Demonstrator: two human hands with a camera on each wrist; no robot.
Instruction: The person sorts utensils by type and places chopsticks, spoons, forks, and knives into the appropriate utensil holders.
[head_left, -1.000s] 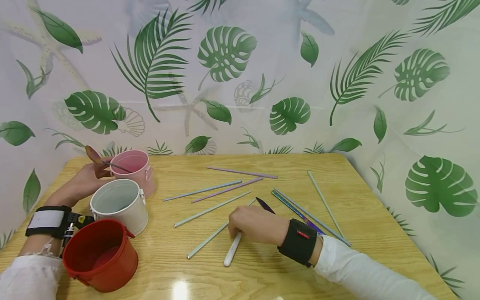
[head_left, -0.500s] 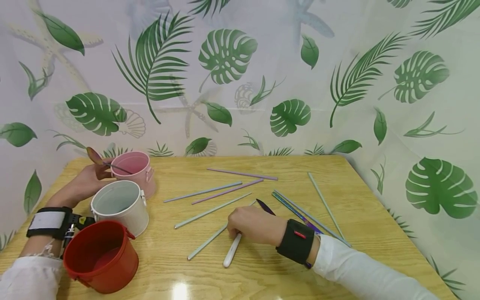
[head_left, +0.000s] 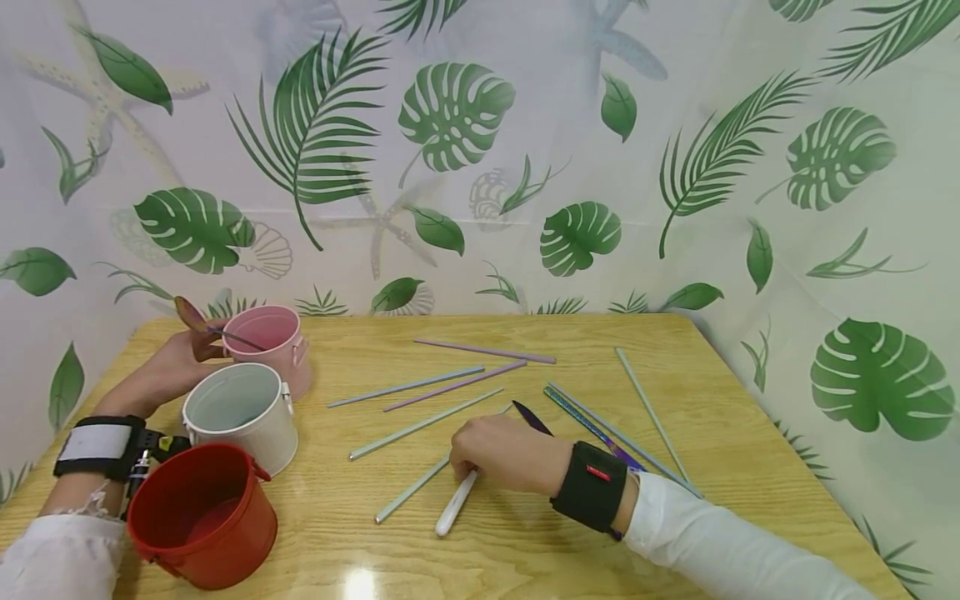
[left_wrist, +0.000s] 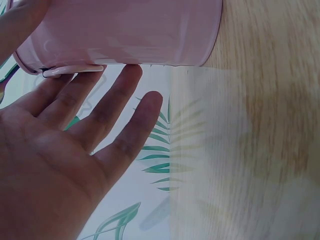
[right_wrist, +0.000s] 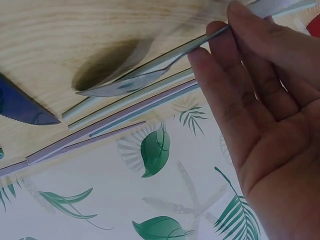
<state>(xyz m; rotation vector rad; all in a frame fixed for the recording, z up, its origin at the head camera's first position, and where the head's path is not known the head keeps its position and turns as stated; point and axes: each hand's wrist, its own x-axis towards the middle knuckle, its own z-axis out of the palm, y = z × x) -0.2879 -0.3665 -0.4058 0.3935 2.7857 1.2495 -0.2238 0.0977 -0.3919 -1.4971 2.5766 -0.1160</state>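
Observation:
My left hand is at the left side of the pink bucket, thumb on one side and fingers on the other. In the left wrist view the fingertips touch the bucket's wall near its handle. A spoon leans in this bucket, iridescent bowl up. With thumb and fingers my right hand pinches a spoon by its neck; its white handle points toward the front, and its silvery bowl hangs close over the table. Just beyond lies a dark serrated knife, partly hidden by the right hand in the head view.
A white bucket and a red bucket stand in front of the pink one. Several thin blue, purple and green sticks lie across the wooden table. A glittery, iridescent utensil is under the right forearm. Leaf-print cloth hangs behind.
The white handle of the spoon in my right hand has swung slightly left and toward the front. My left hand and the buckets have stayed in place.

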